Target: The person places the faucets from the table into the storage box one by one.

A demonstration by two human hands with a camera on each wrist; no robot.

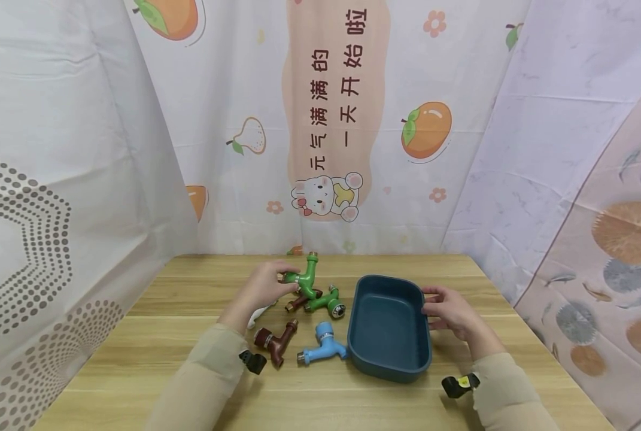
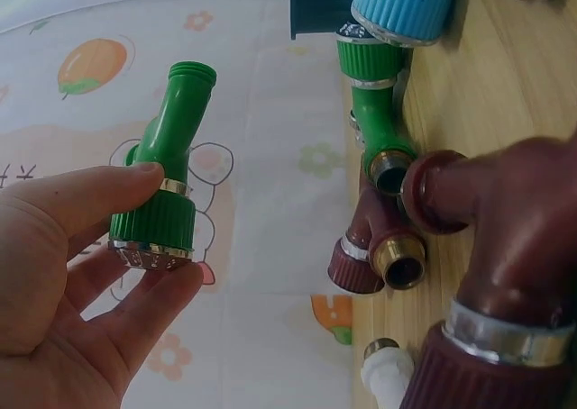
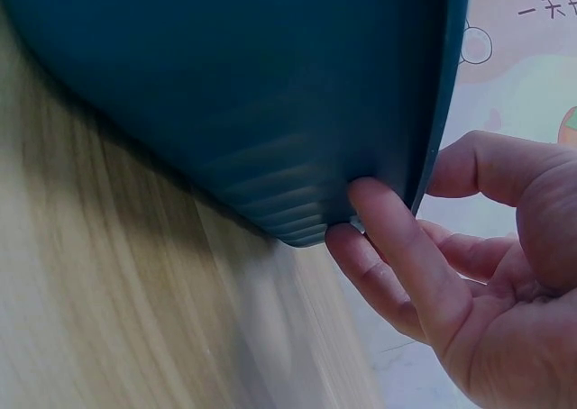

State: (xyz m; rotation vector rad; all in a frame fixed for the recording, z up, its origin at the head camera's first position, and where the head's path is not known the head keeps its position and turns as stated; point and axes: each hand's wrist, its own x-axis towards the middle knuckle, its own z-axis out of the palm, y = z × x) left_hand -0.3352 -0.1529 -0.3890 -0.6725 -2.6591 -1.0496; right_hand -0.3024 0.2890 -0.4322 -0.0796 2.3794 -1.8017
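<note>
Your left hand (image 1: pixel 266 284) pinches a green faucet (image 1: pixel 308 276) between thumb and fingers, raised above the tabletop (image 1: pixel 309 398), left of the bin (image 1: pixel 390 320). Your right hand (image 1: pixel 452 311) rests its loosely extended fingers against the bin's right outer wall. Left of the bin lie a blue faucet (image 1: pixel 325 346), just beside it, a second green faucet (image 1: pixel 321 301), two brown faucets (image 1: pixel 280 347) and a partly hidden white item (image 1: pixel 258 312).

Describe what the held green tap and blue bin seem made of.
Held green tap: probably glossy plastic, given its even colour and ribs; its band shines like metal. Blue bin: probably satin plastic, given its rounded corners and soft highlights.
</note>
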